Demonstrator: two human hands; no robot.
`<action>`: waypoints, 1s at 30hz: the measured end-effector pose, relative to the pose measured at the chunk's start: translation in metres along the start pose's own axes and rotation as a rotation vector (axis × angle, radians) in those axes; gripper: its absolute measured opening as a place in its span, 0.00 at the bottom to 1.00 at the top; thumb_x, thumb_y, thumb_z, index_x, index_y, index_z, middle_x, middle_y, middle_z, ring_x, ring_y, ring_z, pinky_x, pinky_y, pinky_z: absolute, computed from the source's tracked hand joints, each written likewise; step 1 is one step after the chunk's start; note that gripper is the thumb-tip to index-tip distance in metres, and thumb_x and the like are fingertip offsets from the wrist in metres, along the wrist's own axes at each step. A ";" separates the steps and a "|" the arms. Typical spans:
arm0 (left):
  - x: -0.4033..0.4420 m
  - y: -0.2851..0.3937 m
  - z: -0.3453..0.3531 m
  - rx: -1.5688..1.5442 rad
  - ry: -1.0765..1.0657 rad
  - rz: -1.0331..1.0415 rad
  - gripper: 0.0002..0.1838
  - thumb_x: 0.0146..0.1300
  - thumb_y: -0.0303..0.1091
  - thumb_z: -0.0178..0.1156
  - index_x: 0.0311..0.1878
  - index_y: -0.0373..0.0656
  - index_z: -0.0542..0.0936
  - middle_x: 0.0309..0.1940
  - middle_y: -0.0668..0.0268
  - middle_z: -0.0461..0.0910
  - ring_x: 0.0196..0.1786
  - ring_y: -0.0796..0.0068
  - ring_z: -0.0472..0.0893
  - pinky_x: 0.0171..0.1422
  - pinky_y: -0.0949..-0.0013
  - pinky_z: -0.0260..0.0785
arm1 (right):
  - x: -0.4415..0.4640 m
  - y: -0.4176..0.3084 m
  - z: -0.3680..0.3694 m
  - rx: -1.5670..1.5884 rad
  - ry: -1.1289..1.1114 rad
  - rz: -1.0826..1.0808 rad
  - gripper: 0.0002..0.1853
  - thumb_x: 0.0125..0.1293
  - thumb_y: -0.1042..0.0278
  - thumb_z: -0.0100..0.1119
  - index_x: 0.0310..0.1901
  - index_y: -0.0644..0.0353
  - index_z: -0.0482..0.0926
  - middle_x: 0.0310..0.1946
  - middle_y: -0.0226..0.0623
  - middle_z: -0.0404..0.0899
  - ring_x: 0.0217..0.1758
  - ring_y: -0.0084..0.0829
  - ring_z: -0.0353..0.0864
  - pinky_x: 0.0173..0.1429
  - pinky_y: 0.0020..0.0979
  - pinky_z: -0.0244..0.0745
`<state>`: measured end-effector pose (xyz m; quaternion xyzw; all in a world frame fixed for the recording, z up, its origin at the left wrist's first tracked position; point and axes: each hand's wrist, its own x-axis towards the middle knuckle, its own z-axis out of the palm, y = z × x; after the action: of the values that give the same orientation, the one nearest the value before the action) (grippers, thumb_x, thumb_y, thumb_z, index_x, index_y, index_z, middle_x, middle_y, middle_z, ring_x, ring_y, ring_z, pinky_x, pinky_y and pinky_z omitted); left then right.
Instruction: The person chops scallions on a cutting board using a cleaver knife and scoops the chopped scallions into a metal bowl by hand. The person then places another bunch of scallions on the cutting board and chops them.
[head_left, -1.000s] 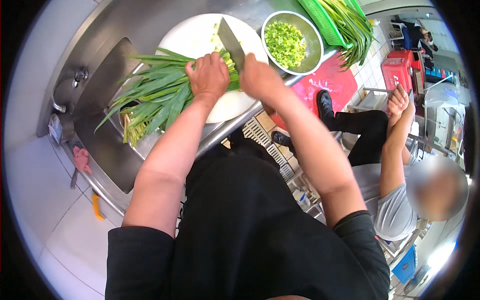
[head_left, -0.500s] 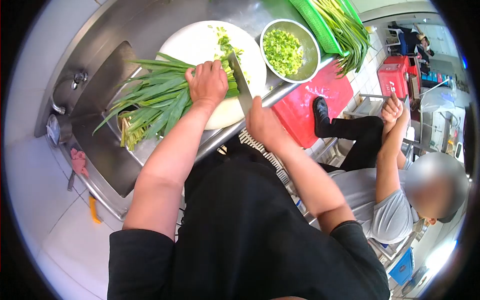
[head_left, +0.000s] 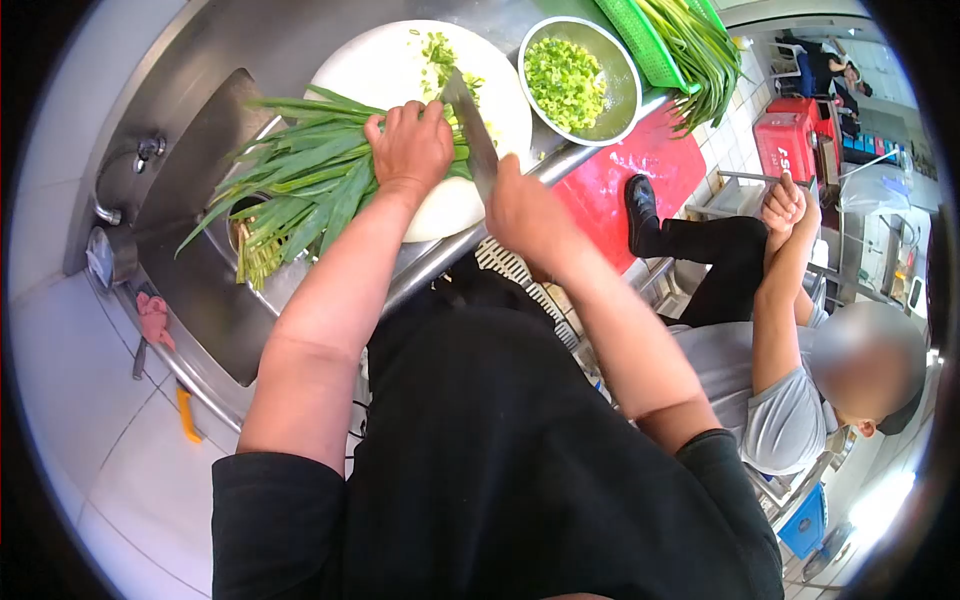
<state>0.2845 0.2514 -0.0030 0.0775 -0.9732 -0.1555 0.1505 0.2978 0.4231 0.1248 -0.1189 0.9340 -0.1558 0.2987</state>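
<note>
With my left hand (head_left: pixel 412 150) I am pressing down on a bunch of long green onions (head_left: pixel 310 165), my fingers curling over the stalks on the round white cutting board (head_left: pixel 350 65). My right hand (head_left: pixel 528 218) is closing around the handle end of a broad knife (head_left: pixel 472 130), and the blade is standing just beside my left hand at the cut end of the bunch. The leaves are fanning out past the board's edge toward the sink (head_left: pixel 205 240). Chopped pieces (head_left: pixel 437 58) are lying on the board around the blade's tip. Near the board, on the metal counter (head_left: pixel 290 35), a metal bowl (head_left: pixel 622 98) is holding more chopped green onion (head_left: pixel 563 85), and beyond it a green basket (head_left: pixel 640 42) is carrying whole stalks (head_left: pixel 695 60). A person in a grey shirt (head_left: pixel 785 425) is sitting to my right, forearms crossing.
</note>
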 end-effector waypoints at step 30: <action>0.009 0.001 -0.006 -0.063 -0.007 -0.070 0.10 0.71 0.40 0.56 0.48 0.48 0.82 0.45 0.63 0.85 0.55 0.61 0.81 0.69 0.45 0.59 | -0.040 0.036 0.062 0.126 0.211 -0.145 0.13 0.76 0.73 0.54 0.53 0.72 0.66 0.28 0.68 0.83 0.36 0.70 0.87 0.42 0.64 0.83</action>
<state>0.2778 0.2491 0.0047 0.1059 -0.9651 -0.1914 0.1438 0.3622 0.4551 0.0851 -0.1501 0.9376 -0.2470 0.1935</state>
